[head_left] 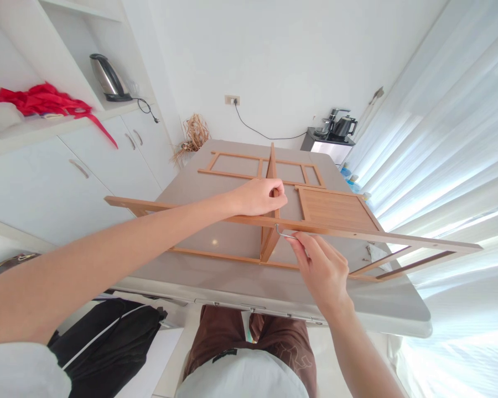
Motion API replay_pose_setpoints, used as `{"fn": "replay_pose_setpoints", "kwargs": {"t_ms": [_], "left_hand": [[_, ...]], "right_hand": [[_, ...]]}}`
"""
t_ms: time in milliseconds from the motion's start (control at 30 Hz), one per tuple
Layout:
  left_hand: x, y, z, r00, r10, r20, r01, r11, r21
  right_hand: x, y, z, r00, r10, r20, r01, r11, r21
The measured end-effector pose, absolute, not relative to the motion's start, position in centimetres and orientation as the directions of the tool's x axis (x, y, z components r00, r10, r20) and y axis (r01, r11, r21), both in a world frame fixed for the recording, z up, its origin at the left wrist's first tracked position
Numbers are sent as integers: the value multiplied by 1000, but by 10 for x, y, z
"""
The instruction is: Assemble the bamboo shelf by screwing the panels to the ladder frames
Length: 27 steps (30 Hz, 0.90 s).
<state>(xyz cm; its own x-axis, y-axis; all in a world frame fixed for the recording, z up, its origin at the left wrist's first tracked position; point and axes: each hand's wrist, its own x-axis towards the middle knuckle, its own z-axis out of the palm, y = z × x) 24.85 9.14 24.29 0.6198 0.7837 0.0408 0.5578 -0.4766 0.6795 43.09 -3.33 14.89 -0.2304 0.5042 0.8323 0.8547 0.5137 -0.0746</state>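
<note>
A light wooden frame [398, 239] of slats stands on edge across a grey table [232, 276], joined to an upright cross panel [272, 166]. My left hand [255, 196] grips the top of that cross panel where it meets the near rail. My right hand [321, 271] pinches a small metal hex key [285, 234] whose bent tip sits at the joint in the near rail. A slatted wooden shelf board [336, 210] lies flat on the table behind the rail. A second wooden frame [236, 166] lies further back.
White cabinets [87, 171] stand at the left, with a kettle [105, 77] and red cloth [41, 99] on the shelves. A small stand with kettles [336, 127] is at the far wall. Sheer curtains [460, 138] fill the right. A black bag [103, 342] sits by my left leg.
</note>
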Motion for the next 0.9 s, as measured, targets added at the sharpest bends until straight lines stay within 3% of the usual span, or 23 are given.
{"fn": "replay_pose_setpoints", "kwargs": {"t_ms": [633, 900], "left_hand": [[250, 90, 244, 600, 800, 25, 588, -462, 663], [249, 90, 243, 615, 788, 36, 590, -490, 642]], "right_hand": [[414, -39, 131, -88, 564, 821, 843, 481, -240], [421, -39, 141, -173, 557, 812, 863, 483, -148]]}}
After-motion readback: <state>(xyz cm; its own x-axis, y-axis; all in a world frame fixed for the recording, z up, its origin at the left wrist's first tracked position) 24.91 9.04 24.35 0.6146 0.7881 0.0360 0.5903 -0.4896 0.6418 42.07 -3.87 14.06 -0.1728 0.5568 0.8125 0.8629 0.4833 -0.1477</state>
